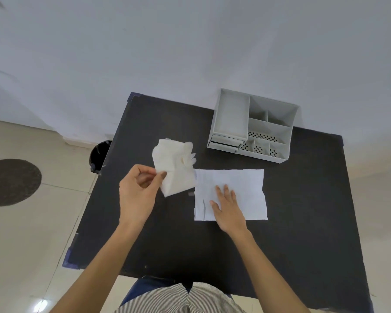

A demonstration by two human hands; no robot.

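Note:
A white paper napkin (242,186) lies spread flat on the black table (303,211). My right hand (228,208) rests on it palm down with the fingers straight. My left hand (137,190) is raised over the table's left half and pinches the lower corner of a bundle of folded white napkins (174,166) between thumb and fingers. The bundle hangs in the air just left of the flat napkin, its loose edges fanned out at the top right.
A grey plastic desk organiser (231,114) with several compartments and a small drawer stands at the table's far right. A black bin (98,154) sits on the floor by the table's left edge. A dark round mat (11,181) lies further left. A white wall is behind.

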